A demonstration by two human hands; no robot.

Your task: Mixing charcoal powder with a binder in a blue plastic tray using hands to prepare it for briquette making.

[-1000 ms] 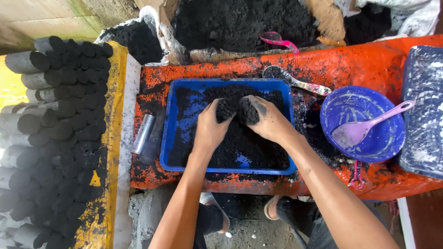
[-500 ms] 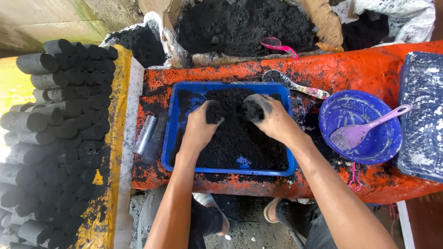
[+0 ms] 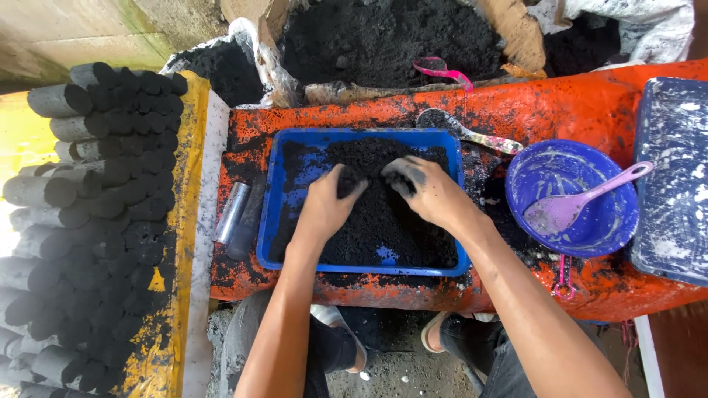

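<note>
Centrally, a heap of black powder [image 3: 376, 214] fills the middle and right of a shallow blue tray [image 3: 284, 221], whose raised rim keeps the loose material from spilling onto the orange table [image 3: 590, 103] beneath it. Both hands are down in the heap, a little apart: the left hand [image 3: 324, 206] has its fingers curled round a clump of powder, and the right hand [image 3: 428, 190] is cupped over another clump with blackened fingertips; neither is fully clenched. Just left of the tray lie two short tubes [image 3: 237, 217], one shiny and one dark, within easy reach. To the right, a blue bowl [image 3: 542, 166] smeared white holds a pale purple spoon [image 3: 582, 199], kept apart from the powder. A powder-laden spoon [image 3: 464, 133] lies at the tray's far edge. Behind, an open sack [image 3: 383, 37] holds more powder and a pink scoop [image 3: 442, 71]. At far left, black cylinders [image 3: 96, 214] are stacked on their sides in rows.
</note>
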